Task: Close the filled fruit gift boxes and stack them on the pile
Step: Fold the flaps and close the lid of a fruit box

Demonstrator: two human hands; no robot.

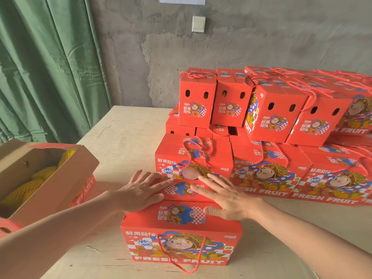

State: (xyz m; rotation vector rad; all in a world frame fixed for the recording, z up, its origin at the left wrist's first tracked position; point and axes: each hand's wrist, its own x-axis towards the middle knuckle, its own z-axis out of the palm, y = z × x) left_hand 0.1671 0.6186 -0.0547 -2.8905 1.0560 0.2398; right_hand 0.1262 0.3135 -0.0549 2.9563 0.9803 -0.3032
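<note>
A: Where to find the red box (181, 234) right now?

B: Down on the worktop (124, 137), at the front, just beside the pile (261, 121). Not lifted yet.

A: And the left hand (141, 190)?

B: Laid flat on the far top flap, fingers straight, gripping nothing.

A: And the right hand (225, 196)?

B: Much the same. Spread out flat, fingers on the far flap, thumb down on the near flap. Nothing held there either.

A: Why flat like that?

B: Most likely to push both flaps down and get a level lid. Good for stacking later: bumpy lid, wobbly stack.

A: Why so close to the pile?

B: Maybe for a short trip after closing. Only a guess.

A: And the rope handle (181, 260)?

B: Hanging down the front side, clear of the flaps. Handy for lifting soon.

A: Anything else waiting?

B: Over on the left, another box (60, 174) with flaps up. Inside, yellow fruit (40, 176) in soft net. Probably next in line for closing.

A: Any worry?

B: Perhaps flaps popping back up after letting go. Hard to tell from here.
</note>
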